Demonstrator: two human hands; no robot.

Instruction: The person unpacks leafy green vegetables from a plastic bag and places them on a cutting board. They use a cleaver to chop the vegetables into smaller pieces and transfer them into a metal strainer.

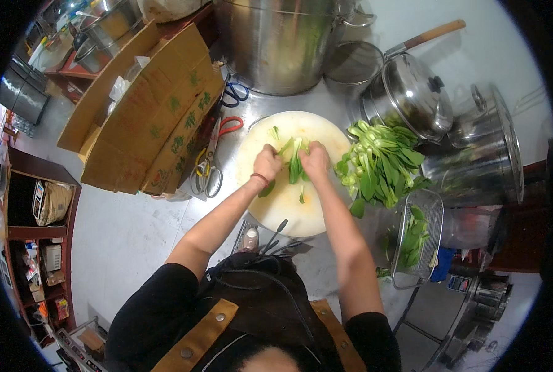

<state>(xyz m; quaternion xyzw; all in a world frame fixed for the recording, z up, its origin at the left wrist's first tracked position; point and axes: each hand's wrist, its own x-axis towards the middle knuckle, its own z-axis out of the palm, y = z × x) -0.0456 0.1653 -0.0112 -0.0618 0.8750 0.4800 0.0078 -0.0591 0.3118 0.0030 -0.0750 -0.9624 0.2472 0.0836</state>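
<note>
Over a round white cutting board [276, 209], my left hand [267, 163] grips a green leaf stalk, with another leaf below it by the wrist. My right hand [315, 160] is closed on part of the same leafy greens from the other side. Between the two hands lie bok choy leaves [296, 162] with pale stems. A small sprig [274, 133] rests near the board's far edge and a small leaf piece [301, 194] lies nearer to me. A large pile of bok choy [381, 162] is heaped at the board's right edge.
A wire mesh basket [436, 223] with loose leaves stands at the right. Beyond are a tall steel stockpot [276, 51], a strainer [354, 63] and lidded pots [415, 95]. Red-handled scissors [230, 125], more scissors [206, 174] and a cardboard box [160, 111] are at the left.
</note>
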